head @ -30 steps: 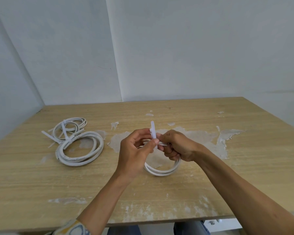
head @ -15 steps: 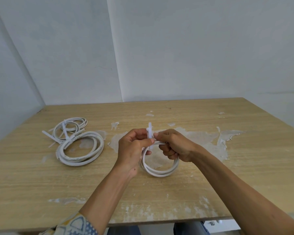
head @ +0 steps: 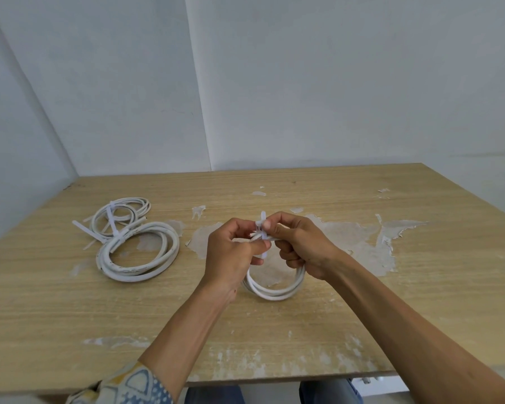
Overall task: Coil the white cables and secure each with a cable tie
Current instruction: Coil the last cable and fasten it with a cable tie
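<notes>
- Head view: the left hand (head: 231,258) and the right hand (head: 302,246) meet over the middle of the wooden table (head: 391,316), with a white cable coil (head: 274,294) held between them
- The top of the white cable coil is gathered up between the two hands, and its lower loop hangs toward the board just in front of them; whether it touches the wood I cannot tell
- A cable tie (head: 262,227) stands roughly upright across the gathered strands, its short end poking above the fingertips and its strip running down between the hands
- Right hand: thumb and forefinger pinch the cable tie near its upper end, while the other fingers curl under and round the right side of the coil
- Left hand: fingers curled in, thumb and forefinger tips closed on the lower part of the cable tie just below the strands; the back of the hand faces the camera and hides the rest of its grip
- On the left of the table, well apart from the hands, lie a larger coil (head: 142,255) and behind it a smaller coil (head: 126,211), touching each other
- A fastened tie (head: 111,215) crosses the smaller coil, and a second tie (head: 83,227) sticks its tail out to the left from the larger coil
- Pale worn patches (head: 359,237) mark the table surface beside the right hand
- A patterned sleeve (head: 129,386) covers the left forearm at the bottom edge, and a pale wall (head: 333,83) rises behind the table
</notes>
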